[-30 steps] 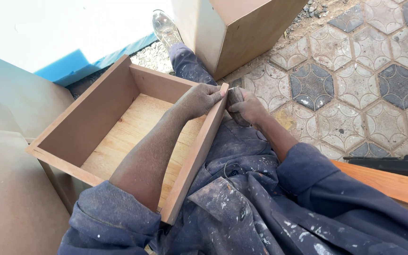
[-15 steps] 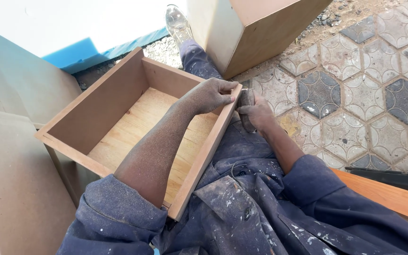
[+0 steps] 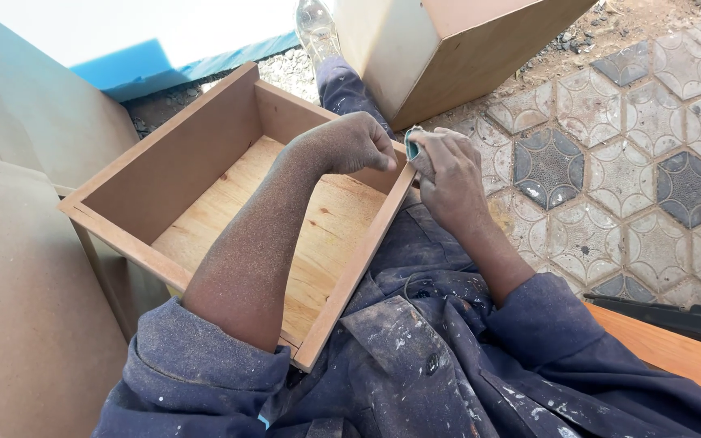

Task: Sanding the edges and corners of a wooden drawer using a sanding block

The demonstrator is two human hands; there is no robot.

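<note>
Sanding drawer (image 3: 229, 195) edge, judging by pose: person sits w/ open wooden drawer on lap, plywood bottom up toward cam. Left hand (image 3: 346, 146) curled over near-side wall at far corner, steadying it, fingers closed on the top edge. Right hand (image 3: 448, 174) just outside same corner, gripping small folded sandpaper (image 3: 412, 146), greenish back showing, pinched tight. Paper sits at corner, touching or nearly; can't tell. Next move prob needs paper pressed flat on edge, drawer kept from rocking. Around: box (image 3: 440, 49) close behind drawer, crowding the corner; boards (image 3: 26, 268) at left; tiles (image 3: 610, 162) at right; orange plank (image 3: 675, 349) near right elbow.
</note>
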